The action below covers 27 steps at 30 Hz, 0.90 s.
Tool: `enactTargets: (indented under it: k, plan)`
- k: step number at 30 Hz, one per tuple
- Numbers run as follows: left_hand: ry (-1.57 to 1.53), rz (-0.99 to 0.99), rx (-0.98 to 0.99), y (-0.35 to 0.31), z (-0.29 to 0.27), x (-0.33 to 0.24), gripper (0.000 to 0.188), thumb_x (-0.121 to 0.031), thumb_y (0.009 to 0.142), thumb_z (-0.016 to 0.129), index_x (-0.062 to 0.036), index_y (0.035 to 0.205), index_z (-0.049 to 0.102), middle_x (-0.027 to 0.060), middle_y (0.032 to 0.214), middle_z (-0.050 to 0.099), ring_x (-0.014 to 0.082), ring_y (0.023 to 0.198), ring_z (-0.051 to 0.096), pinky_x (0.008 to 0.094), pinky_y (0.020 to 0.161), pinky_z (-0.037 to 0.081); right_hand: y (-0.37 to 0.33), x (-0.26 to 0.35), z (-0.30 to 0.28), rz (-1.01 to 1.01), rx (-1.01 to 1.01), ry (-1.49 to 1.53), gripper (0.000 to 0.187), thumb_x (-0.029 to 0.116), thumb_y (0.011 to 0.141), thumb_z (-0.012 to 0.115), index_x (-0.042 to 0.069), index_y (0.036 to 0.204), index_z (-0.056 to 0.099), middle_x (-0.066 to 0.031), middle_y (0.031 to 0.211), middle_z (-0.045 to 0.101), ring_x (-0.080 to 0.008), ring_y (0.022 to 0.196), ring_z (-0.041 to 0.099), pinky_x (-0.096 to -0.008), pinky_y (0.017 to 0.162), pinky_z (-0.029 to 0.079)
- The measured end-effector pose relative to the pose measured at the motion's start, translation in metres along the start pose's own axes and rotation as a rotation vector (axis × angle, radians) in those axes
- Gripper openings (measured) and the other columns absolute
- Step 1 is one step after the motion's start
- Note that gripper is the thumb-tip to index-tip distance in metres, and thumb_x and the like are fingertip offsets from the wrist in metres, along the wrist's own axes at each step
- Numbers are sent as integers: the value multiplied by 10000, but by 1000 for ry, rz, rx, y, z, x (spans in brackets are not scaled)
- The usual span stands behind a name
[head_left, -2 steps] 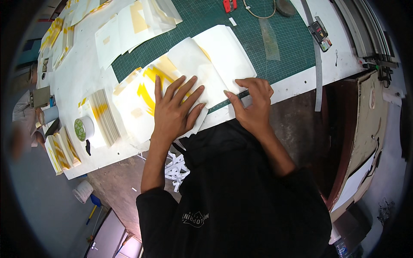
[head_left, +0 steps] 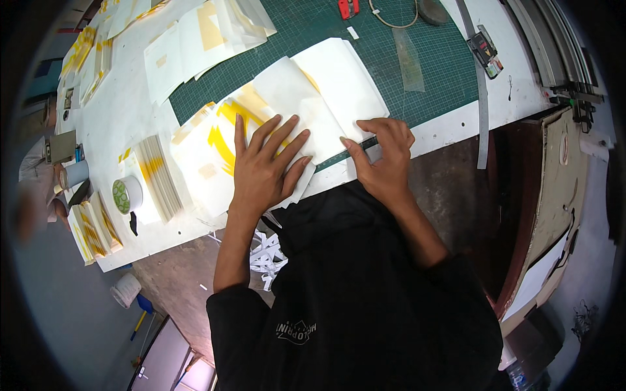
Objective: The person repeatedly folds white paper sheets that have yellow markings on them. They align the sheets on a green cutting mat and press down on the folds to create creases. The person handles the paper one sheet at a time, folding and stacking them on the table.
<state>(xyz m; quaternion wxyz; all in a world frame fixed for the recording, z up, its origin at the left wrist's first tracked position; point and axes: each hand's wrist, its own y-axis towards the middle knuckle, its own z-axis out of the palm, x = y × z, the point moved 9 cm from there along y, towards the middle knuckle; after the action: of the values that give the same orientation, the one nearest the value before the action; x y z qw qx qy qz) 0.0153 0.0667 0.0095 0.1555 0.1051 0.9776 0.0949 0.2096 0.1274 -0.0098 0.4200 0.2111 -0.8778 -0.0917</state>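
My left hand [head_left: 264, 159] lies flat with fingers spread on white paper sheets printed in yellow [head_left: 223, 140]. Its fingertips reach onto a pale folded sheet [head_left: 293, 98]. At the near right edge of a white sheet [head_left: 342, 75], my right hand [head_left: 383, 153] is curled, thumb and forefinger on the paper's edge. What lies beneath its palm is hidden. These papers rest partly on a green cutting mat [head_left: 440, 98] and partly on the white table [head_left: 156, 240].
A stack of folded booklets [head_left: 156, 179] and a tape roll [head_left: 127, 194] are on the left. More papers [head_left: 195, 42] lie at the back. A steel ruler [head_left: 482, 124], a cutter-like tool [head_left: 486, 51] and a red tool [head_left: 348, 8] lie farther right. Paper strips [head_left: 267, 257] are on the floor.
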Motion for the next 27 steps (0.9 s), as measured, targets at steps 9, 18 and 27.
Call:
enactTargets:
  k: [9,18,27]
  plan:
    - [-18,-3,-11,0,-2,1,402,-324,947,775,-196,1327,765,17,1475,663,292,1391,565,694,1285,177,9,2,4,-45,35,-110,376,231,871,873,83,1184,727,-104,1151,673,-278,1158,561,-537,1000,305]
    - [-39,-8,-28,0,0,2,372,-330,961,761,-195,1306,777,18,1455,681,288,1382,578,686,1291,169,12,1,4,-67,71,-134,394,251,862,886,71,1183,744,-121,1163,666,-292,1165,556,-548,998,304]
    - [-63,-8,-30,-1,-1,3,362,-336,971,749,-196,1304,779,26,1451,684,291,1374,593,678,1291,178,14,3,5,-121,80,-179,402,251,855,892,86,1191,745,-117,1149,656,-294,1155,557,-556,992,311]
